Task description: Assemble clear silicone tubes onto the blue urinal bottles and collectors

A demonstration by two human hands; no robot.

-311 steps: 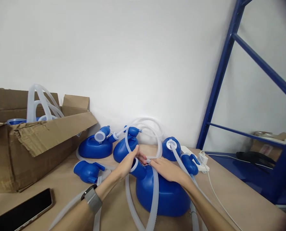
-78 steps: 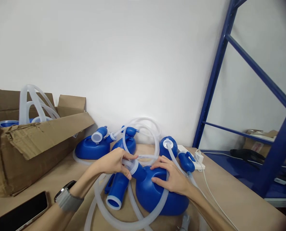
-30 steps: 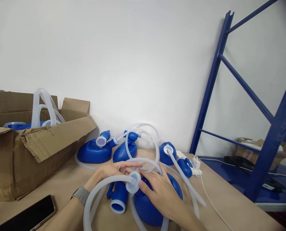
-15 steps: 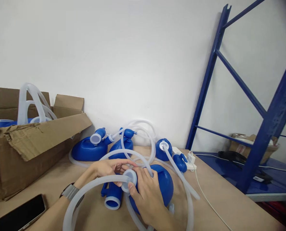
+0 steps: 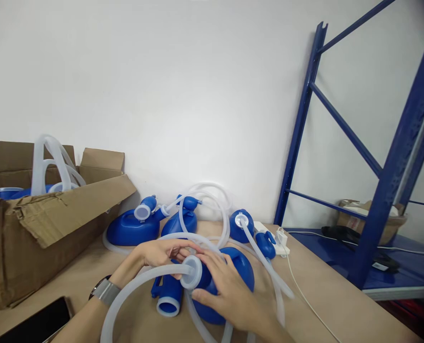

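Observation:
A translucent white cap point(image 5: 191, 272) with a corrugated tube point(image 5: 133, 285) running from it sits low in the middle of the view, at the mouth end of a blue plastic bottle point(image 5: 242, 267). My left hand point(image 5: 164, 253) is curled round the far and left side of the cap, thumb beneath the tube. From the right, my right hand point(image 5: 224, 288) rests its fingertips by the cap's upper rim, its thumb spread apart from the cap. Just under my left hand lies a blue cup-like piece point(image 5: 169, 295) with a white rim. The bottle's neck is hidden.
Several blue bottles point(image 5: 133, 227) with coiled clear tubes point(image 5: 229, 224) stand along the wall. An open cardboard box point(image 5: 65, 233) of similar parts is at left, near a phone point(image 5: 36, 321). A power strip point(image 5: 281, 245) and blue metal rack point(image 5: 301, 128) are at right.
My right thumb has come off the cap's near face and the hand has opened out. My left hand stays at the cap. The view has shifted slightly.

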